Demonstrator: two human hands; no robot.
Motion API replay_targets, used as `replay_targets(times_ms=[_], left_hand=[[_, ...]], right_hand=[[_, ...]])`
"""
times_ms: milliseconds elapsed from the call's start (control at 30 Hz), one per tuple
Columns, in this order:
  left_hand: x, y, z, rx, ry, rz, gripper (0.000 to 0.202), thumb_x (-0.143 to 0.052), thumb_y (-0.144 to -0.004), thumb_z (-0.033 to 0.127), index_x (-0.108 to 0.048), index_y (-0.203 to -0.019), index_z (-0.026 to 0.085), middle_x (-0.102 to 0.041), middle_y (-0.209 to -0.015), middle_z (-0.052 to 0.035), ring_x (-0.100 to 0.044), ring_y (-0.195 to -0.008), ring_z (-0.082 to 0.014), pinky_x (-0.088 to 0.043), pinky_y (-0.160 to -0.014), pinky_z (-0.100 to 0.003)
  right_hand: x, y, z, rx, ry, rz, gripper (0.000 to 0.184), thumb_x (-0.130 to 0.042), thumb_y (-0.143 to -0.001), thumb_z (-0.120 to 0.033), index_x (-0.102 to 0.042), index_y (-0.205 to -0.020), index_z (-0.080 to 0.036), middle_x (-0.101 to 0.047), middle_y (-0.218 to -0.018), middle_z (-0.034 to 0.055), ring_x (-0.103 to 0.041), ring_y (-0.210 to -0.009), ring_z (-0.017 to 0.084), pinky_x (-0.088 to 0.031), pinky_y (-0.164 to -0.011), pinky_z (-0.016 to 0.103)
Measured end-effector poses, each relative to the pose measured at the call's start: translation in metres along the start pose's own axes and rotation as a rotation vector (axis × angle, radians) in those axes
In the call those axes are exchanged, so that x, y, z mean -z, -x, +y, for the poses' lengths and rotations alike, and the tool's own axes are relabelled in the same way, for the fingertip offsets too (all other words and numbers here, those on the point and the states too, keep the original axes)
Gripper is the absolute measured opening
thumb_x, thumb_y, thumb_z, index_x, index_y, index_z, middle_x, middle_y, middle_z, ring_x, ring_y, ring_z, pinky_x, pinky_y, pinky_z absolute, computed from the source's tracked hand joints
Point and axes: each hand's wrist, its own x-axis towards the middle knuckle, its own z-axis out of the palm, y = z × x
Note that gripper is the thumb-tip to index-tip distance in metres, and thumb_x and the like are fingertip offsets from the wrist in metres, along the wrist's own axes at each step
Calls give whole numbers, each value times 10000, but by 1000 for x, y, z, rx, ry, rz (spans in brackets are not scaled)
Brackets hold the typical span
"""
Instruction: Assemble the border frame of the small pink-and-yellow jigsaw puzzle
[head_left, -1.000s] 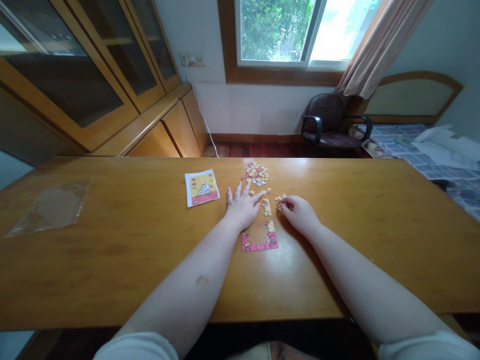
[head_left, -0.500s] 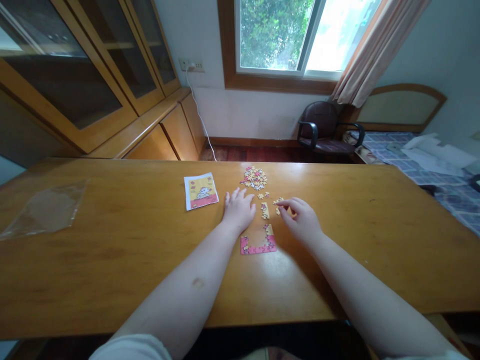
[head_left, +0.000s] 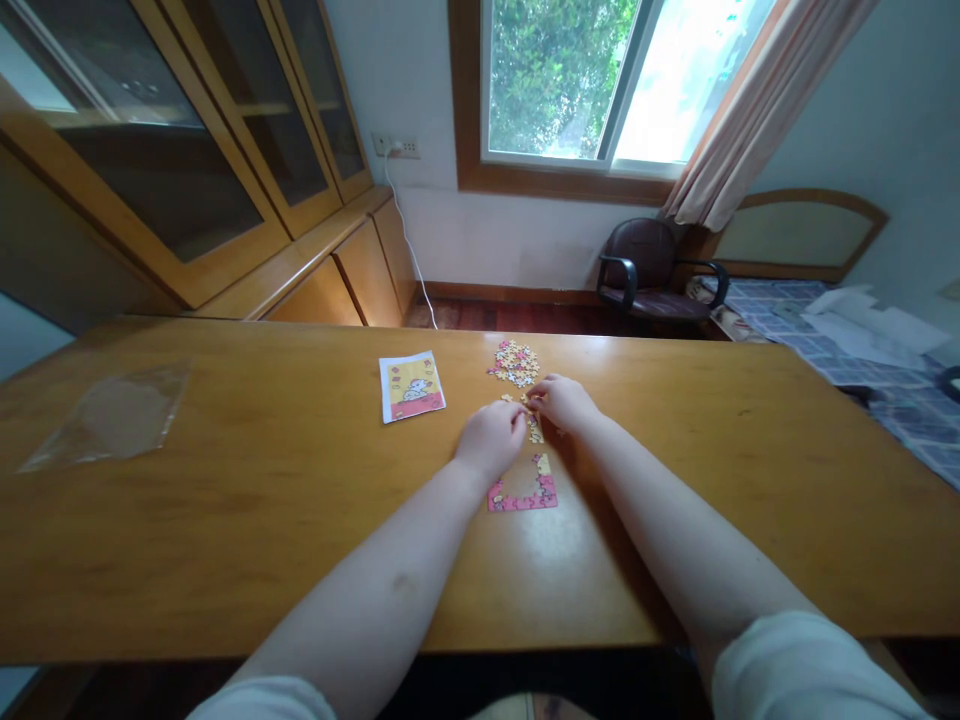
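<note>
Moved inward, my right hand point(head_left: 564, 403) faces my left hand point(head_left: 491, 440) at the puzzle strip point(head_left: 535, 432), both curled, pinch contents I cannot tell; apparent joining step requires edge alignment.

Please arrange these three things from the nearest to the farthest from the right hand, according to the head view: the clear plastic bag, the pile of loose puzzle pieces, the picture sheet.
From the right hand:
1. Pile of loose puzzle pieces: just ahead, slightly left.
2. Picture sheet: farther left, beyond the left hand.
3. Clear plastic bag: far left.
</note>
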Motion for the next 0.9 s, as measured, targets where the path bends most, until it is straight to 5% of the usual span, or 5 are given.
replay_targets(times_ms=[200, 300, 500, 633, 900], left_hand=[[-1, 49, 78, -241, -255, -318, 221, -472, -894, 220, -672, -919, 128, -671, -868, -111, -636, -846, -264, -470, -715, -379], [-16, 83, 96, -334, -296, -358, 238, -458, -895, 166, -672, -988, 118, -664, -935, -122, -606, -905, -263, -463, -744, -391], [-35, 125, 77, -488, -308, -253, 450, -455, -935, 343, -546, -1308, 110, -499, -1405, -175, -508, -1188, -307, -447, -860, -418], [-35, 114, 62, -453, -307, -304, 657, -461, -897, 557, -474, -1397, 132, -371, -1500, -209, -367, -1348, -367, -346, -1017, -502], [-40, 94, 55, -380, -322, -323, 747, -390, -893, 632, -408, -1450, 133, -378, -1492, -225, -283, -1400, -392, -166, -1124, -578]], right_hand=[[1, -7, -1, 23, 27, -62, 209, -626, -843, -321, -743, -1014, -291, -678, -1045, 23, -635, -883, 160, -448, -799, 231], [4, -12, -2, 12, 53, -115, 220, -640, -822, -321, -738, -1018, -300, -675, -1061, 18, -633, -904, 168, -445, -799, 236], [5, -21, -7, -5, 71, -144, 188, -659, -778, -279, -745, -946, -272, -681, -1061, 29, -632, -931, 180, -443, -760, 229], [6, -23, -10, -17, 88, -164, 188, -662, -771, -269, -745, -937, -238, -687, -1063, 66, -636, -942, 198, -448, -764, 235], [5, -27, -6, -8, 81, -205, 143, -672, -751, -260, -750, -862, -214, -711, -978, 66, -648, -861, 188, -452, -711, 226]])
